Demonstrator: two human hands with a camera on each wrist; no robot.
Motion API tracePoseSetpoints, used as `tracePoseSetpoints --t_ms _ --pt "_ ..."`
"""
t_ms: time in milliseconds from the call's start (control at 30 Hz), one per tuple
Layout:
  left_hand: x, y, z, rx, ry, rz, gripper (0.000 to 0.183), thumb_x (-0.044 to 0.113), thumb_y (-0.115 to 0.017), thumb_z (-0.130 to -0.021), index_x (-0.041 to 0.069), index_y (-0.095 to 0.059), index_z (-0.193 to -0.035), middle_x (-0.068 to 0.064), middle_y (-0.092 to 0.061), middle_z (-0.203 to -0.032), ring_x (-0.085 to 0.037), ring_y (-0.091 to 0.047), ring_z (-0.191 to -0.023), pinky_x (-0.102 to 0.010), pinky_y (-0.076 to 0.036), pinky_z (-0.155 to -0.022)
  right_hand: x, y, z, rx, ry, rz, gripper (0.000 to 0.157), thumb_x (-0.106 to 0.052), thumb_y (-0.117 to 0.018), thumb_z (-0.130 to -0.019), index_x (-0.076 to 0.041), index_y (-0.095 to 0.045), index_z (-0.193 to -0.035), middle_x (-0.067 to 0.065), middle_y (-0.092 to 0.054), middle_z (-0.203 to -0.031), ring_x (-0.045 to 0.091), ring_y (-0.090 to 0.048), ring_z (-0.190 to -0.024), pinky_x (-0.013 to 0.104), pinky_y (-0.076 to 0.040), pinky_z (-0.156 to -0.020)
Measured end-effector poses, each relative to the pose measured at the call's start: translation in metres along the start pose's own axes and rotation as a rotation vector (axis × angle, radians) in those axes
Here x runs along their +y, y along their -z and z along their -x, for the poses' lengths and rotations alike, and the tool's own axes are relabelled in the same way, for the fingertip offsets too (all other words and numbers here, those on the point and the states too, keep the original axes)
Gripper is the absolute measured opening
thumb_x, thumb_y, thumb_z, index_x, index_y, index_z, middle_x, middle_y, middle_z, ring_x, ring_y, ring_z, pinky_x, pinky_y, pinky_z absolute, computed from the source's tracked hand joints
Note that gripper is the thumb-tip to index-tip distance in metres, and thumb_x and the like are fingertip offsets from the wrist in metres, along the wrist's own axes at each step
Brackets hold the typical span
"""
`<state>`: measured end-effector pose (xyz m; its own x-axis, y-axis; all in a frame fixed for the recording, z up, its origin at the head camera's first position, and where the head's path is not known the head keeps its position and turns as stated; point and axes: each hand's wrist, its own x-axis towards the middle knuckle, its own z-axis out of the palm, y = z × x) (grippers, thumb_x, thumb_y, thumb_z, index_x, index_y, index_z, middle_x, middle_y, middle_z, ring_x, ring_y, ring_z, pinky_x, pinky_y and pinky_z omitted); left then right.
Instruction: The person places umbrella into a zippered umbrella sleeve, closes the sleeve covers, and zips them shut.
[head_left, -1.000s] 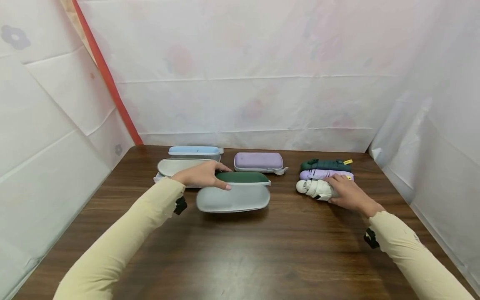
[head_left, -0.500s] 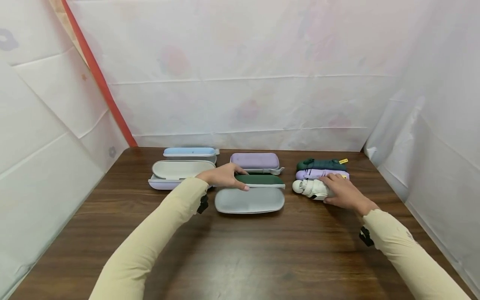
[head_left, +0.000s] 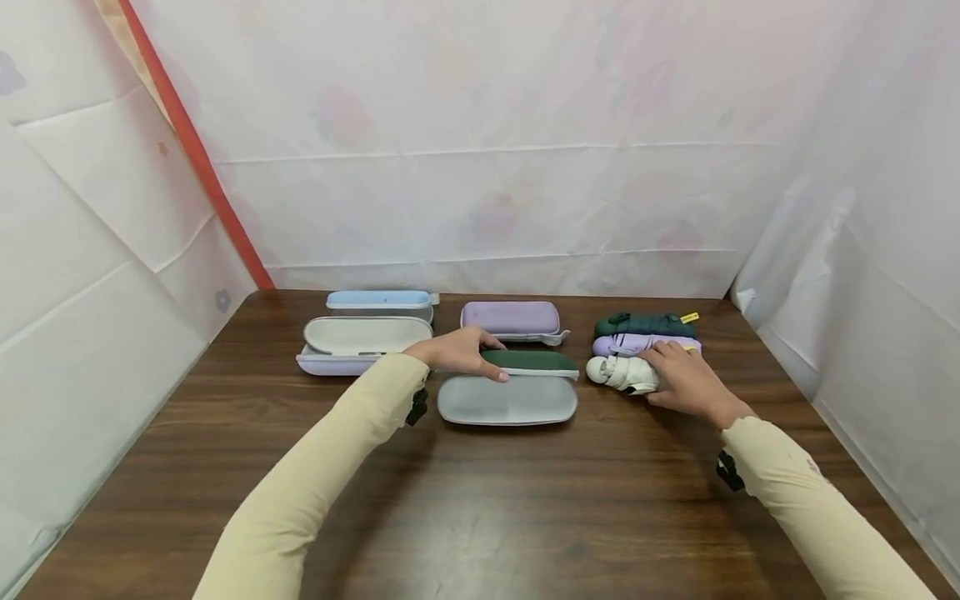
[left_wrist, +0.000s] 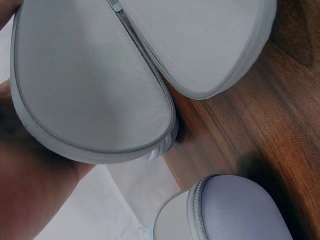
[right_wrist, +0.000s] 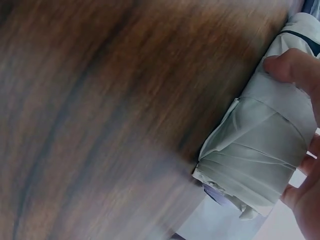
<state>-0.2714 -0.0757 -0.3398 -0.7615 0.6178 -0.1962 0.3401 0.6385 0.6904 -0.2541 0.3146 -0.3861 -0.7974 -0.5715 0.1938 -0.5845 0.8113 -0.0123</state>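
My left hand (head_left: 457, 352) grips the upper half of an unzipped hard case, green outside (head_left: 534, 360), its thumb on the front and its fingers behind. The grey-lined other half (head_left: 510, 402) lies toward me; in the left wrist view both pale linings (left_wrist: 90, 80) face the camera, joined along a zip. On the right, my right hand (head_left: 686, 383) grips a white folded umbrella (head_left: 626, 373) from above. In the right wrist view the thumb presses along the umbrella's wrapped fabric (right_wrist: 260, 145), close over the wood.
Behind the white umbrella lie a lilac folded umbrella (head_left: 622, 343) and a dark green one (head_left: 641, 324). A purple zipped case (head_left: 510, 317) stands behind the green case. To the left are an opened lilac case (head_left: 330, 365) and a blue-topped case (head_left: 381, 298) on the table (head_left: 480, 500).
My left hand has moved right, bringing the green case with it toward the umbrellas. The opened lilac case now shows more fully. My right hand keeps its grip on the white umbrella.
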Motion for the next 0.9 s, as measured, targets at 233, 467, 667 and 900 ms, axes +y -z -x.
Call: tracePoseSetpoints --t_ms 233,467,667,900 --pt "0.001 0.000 0.000 0.010 -0.013 0.000 0.063 0.035 -0.075 -0.082 0.003 -0.055 -0.132 -0.009 -0.051 -0.137 -0.017 -0.045 -0.125 -0.034 -0.040 -0.097 0.001 0.006 0.003 -0.011 0.012 -0.005 0.061 -0.019 -0.084 -0.065 0.002 -0.060 -0.117 0.017 -0.058 -0.110 0.037 -0.052 -0.103 0.056 -0.042 -0.077" --pt "-0.002 -0.001 0.002 0.018 -0.027 -0.009 0.062 0.038 -0.071 -0.085 0.003 -0.054 -0.134 -0.009 -0.051 -0.137 -0.018 -0.044 -0.127 -0.035 -0.041 -0.097 -0.005 0.016 0.009 0.021 0.076 -0.012 0.056 -0.017 -0.085 -0.063 0.000 -0.062 -0.112 0.014 -0.059 -0.106 0.034 -0.054 -0.099 0.052 -0.045 -0.073" --pt "-0.002 -0.001 0.002 0.043 -0.032 -0.019 0.061 0.038 -0.069 -0.087 0.003 -0.054 -0.134 -0.010 -0.052 -0.137 -0.013 -0.049 -0.117 -0.033 -0.042 -0.093 -0.015 0.030 0.012 0.021 0.108 -0.008 0.058 -0.019 -0.085 -0.064 0.000 -0.062 -0.113 0.014 -0.059 -0.107 0.032 -0.054 -0.100 0.051 -0.045 -0.075" --pt "-0.001 -0.002 -0.001 0.053 -0.025 -0.017 0.059 0.038 -0.068 -0.087 0.002 -0.054 -0.133 -0.010 -0.053 -0.135 -0.014 -0.049 -0.118 -0.033 -0.042 -0.095 -0.038 0.039 0.006 0.019 0.164 -0.029 0.056 -0.018 -0.085 -0.063 0.000 -0.063 -0.112 0.010 -0.060 -0.103 0.026 -0.055 -0.093 0.046 -0.045 -0.075"
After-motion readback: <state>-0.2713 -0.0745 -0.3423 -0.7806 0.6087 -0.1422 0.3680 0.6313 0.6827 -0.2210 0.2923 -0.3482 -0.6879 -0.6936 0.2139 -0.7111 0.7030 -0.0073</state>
